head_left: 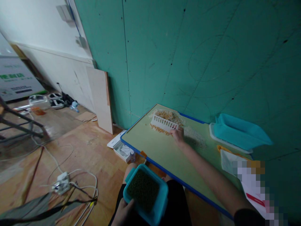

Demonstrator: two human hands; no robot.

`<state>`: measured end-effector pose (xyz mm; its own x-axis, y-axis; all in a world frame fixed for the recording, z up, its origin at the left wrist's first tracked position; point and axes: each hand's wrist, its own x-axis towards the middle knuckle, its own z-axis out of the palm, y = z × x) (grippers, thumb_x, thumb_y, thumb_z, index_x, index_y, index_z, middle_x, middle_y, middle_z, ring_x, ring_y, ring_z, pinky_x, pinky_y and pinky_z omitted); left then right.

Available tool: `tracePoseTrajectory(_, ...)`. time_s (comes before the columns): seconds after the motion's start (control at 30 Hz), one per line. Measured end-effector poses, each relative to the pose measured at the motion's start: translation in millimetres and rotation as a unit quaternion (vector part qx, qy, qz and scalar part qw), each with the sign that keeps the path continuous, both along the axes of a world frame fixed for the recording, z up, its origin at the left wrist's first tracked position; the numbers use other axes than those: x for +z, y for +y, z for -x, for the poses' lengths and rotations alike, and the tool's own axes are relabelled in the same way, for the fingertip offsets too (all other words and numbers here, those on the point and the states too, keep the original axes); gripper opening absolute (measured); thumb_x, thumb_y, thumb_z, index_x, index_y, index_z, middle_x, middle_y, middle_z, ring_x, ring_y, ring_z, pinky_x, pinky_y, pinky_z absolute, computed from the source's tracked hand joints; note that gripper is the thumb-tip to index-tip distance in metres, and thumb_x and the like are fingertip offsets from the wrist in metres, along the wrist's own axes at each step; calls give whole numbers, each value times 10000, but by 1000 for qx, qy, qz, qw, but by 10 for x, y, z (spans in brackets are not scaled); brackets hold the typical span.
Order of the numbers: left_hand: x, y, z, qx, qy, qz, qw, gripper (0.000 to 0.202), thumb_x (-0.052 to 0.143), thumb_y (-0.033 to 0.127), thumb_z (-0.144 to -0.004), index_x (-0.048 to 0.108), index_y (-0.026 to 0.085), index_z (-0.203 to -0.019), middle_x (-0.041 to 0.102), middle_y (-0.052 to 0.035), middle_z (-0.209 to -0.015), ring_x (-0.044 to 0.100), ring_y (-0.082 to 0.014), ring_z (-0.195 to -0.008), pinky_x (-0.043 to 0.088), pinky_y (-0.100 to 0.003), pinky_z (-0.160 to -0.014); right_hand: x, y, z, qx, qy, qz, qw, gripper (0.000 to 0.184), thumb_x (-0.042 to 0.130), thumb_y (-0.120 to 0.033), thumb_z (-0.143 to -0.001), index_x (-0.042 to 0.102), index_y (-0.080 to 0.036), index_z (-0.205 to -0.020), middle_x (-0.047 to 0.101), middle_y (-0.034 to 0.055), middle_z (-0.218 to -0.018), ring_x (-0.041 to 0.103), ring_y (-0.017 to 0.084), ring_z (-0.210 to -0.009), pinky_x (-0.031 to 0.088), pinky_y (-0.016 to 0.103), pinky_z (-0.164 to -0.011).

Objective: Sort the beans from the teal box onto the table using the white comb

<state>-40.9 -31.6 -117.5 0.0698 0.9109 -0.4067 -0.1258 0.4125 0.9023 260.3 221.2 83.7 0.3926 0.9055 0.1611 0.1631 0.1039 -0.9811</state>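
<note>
My left hand (pixel 125 211) grips the left edge of a turquoise plastic container (pixel 162 201) above my lap. A layer of dark green beans or grains (pixel 143 190) lies inside it. Over the table, my right hand (pixel 178 135) is closed on one end of a white slotted plastic strip (pixel 163 123). The strip stands among yellow corn-like kernels (pixel 166 115), which lie on both sides of it. Whitish small grains (pixel 194 138) are spread on the tabletop beside my right wrist.
The pale table (pixel 150 144) has a blue edge and stands against a green wall (pixel 164 56). Turquoise bins (pixel 242 130) sit at its right end, near a white-and-orange bag or cloth (pixel 229 160). Cables and a power strip (pixel 62 182) lie on the floor at left, and an opened white box (pixel 122 150) beside the table.
</note>
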Motion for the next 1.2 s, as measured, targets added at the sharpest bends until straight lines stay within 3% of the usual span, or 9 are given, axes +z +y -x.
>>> tracePoseTrajectory(0.17, 93, -17, -41, 2, 11, -14, 1000, 750, 769, 868, -503, 768, 134, -660, 739, -126, -708, 644, -260, -713, 567, -365, -721, 11, -97, 53, 19, 1, -6, 1000, 166, 540, -296, -468, 620, -180, -556, 560, -20, -532, 509, 152, -577, 374, 247, -525)
tracePoseTrajectory(0.33, 171, -36, -81, 25, 8, -13, 1000, 712, 773, 856, -507, 729, 155, -625, 693, -84, -618, 651, -268, -714, 573, -380, -742, 63, -241, 134, 24, 10, -6, 1000, 157, 546, -301, -483, 621, -179, -547, 584, -17, -548, 520, 155, -574, 368, 246, -507)
tracePoseTrajectory(0.5, 164, 0, -47, 20, -7, 16, 1000, 702, 824, 831, -417, 744, 163, -620, 722, -104, -646, 650, -291, -712, 587, -407, -713, 24, -330, 131, -47, 22, -2, 999, 161, 574, -270, -483, 654, -179, -589, 603, -22, -570, 549, 175, -579, 399, 261, -508)
tracePoseTrajectory(0.6, 156, -12, -38, 16, -4, 14, 1000, 710, 816, 830, -447, 753, 149, -638, 732, -115, -680, 653, -296, -732, 587, -413, -738, -28, -275, 105, -78, 27, -2, 997, 211, 587, -270, -496, 691, -180, -656, 633, -13, -605, 583, 200, -616, 431, 275, -528)
tracePoseTrajectory(0.8, 161, -28, -46, 1, -5, 9, 1000, 708, 793, 841, -482, 734, 156, -650, 714, -117, -701, 650, -306, -777, 568, -418, -784, -84, -24, 157, -73, 12, 5, 997, 201, 574, -278, -486, 668, -178, -632, 632, -6, -604, 598, 206, -617, 447, 283, -537)
tracePoseTrajectory(1.2, 104, -73, -76, 10, -14, 4, 1000, 724, 774, 853, -519, 724, 152, -694, 668, -86, -685, 609, -259, -724, 541, -393, -761, 73, 235, 363, -11, 13, 28, 999, 186, 557, -272, -429, 604, -186, -587, 598, -1, -592, 550, 181, -611, 441, 277, -539)
